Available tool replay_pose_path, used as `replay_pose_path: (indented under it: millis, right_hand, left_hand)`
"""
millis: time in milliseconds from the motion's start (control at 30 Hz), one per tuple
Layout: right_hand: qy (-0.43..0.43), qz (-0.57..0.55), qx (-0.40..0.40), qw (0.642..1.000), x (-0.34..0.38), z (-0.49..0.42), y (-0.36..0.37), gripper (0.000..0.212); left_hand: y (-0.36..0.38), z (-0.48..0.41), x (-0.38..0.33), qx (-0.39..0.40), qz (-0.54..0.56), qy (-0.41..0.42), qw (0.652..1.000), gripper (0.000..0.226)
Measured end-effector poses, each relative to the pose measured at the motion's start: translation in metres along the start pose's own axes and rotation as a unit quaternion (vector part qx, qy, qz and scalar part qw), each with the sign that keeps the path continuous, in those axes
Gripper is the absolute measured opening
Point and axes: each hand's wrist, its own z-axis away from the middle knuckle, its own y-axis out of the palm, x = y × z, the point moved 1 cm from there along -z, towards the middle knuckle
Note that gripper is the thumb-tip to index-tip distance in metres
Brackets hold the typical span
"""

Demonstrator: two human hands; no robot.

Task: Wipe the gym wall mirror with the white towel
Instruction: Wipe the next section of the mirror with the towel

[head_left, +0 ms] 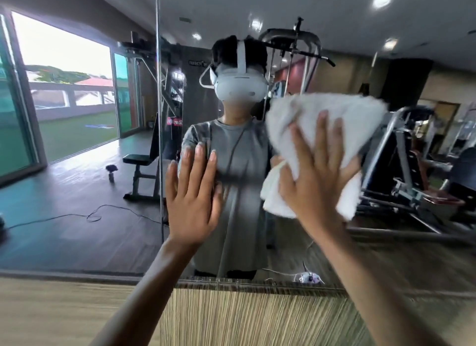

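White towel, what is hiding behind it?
Behind the white towel is the mirror. The right hand presses the towel flat against the glass. That patch of glass is covered, so you cannot see if it is clean or smudged.

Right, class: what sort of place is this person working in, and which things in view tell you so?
Most likely a gym: a weight bench and a cable machine are reflected in the wall mirror.
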Motion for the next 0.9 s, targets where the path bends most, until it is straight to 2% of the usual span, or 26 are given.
replay_pose_path:
  millis: [67, 100, 167, 200, 233, 267, 300, 433, 500, 533, 600, 667, 733, 800, 833, 900]
  right_hand:
    - [-0.14, 0.004, 0.065, 0.988, 0.018, 0.052, 0.012, 0.073]
    - [-0.239, 0.005, 0.098, 0.966, 0.018, 0.085, 0.016, 0.072]
    - [-0.427, 0.018, 0.14, 0.893, -0.009, 0.138, 0.02, 0.061]
    - [-0.484, 0.029, 0.148, 0.862, -0.03, 0.15, 0.019, 0.057]
    - [-0.51, 0.034, 0.153, 0.846, -0.051, 0.153, 0.018, 0.058]
    - [-0.504, 0.03, 0.156, 0.849, -0.069, 0.147, 0.014, 0.062]
    - [-0.466, 0.02, 0.158, 0.87, -0.08, 0.132, 0.009, 0.065]
    - [-0.213, 0.022, 0.076, 0.974, -0.055, 0.071, -0.003, 0.066]
    - [-0.122, 0.02, 0.047, 0.991, -0.021, 0.069, -0.001, 0.066]
    - [-0.105, 0.017, 0.046, 0.993, -0.004, 0.078, 0.003, 0.067]
    - [-0.128, 0.007, 0.069, 0.989, 0.023, 0.108, 0.012, 0.069]
    - [-0.219, -0.003, 0.11, 0.97, 0.034, 0.143, 0.014, 0.065]
    - [-0.344, 0.006, 0.154, 0.926, 0.022, 0.17, 0.013, 0.054]
    - [-0.431, 0.009, 0.186, 0.883, -0.011, 0.184, 0.013, 0.048]
    - [-0.444, 0.005, 0.191, 0.875, -0.029, 0.183, 0.011, 0.046]
    - [-0.413, 0.007, 0.19, 0.891, -0.054, 0.168, 0.003, 0.05]
  left_hand:
    - [0.002, 0.024, 0.001, 0.013, 0.001, -0.008, 1.0, 0.055]
    - [0.003, 0.033, 0.004, 0.017, -0.002, -0.004, 1.0, 0.055]
    - [0.004, 0.042, 0.01, 0.021, -0.002, 0.01, 1.0, 0.053]
    - [0.004, 0.042, 0.011, 0.02, -0.003, 0.016, 1.0, 0.054]
    - [0.005, 0.041, 0.01, 0.016, -0.008, 0.018, 1.0, 0.054]
    - [0.006, 0.04, 0.009, 0.011, -0.015, 0.014, 1.0, 0.054]
    - [0.007, 0.04, 0.008, 0.006, -0.022, 0.009, 1.0, 0.055]
    - [0.011, 0.044, 0.009, 0.001, -0.026, 0.005, 1.0, 0.054]
    - [0.011, 0.045, 0.009, -0.006, -0.018, 0.006, 1.0, 0.054]
    - [0.012, 0.046, 0.009, -0.008, -0.02, 0.007, 1.0, 0.054]
    - [0.013, 0.046, 0.011, -0.007, -0.025, 0.013, 1.0, 0.055]
    - [0.013, 0.047, 0.012, -0.009, -0.029, 0.018, 0.999, 0.057]
    - [0.013, 0.047, 0.012, -0.013, -0.033, 0.019, 0.999, 0.055]
    - [0.012, 0.047, 0.012, -0.014, -0.033, 0.021, 0.999, 0.054]
    - [0.012, 0.047, 0.011, -0.013, -0.031, 0.022, 0.999, 0.054]
    - [0.012, 0.047, 0.009, -0.015, -0.033, 0.02, 0.999, 0.054]
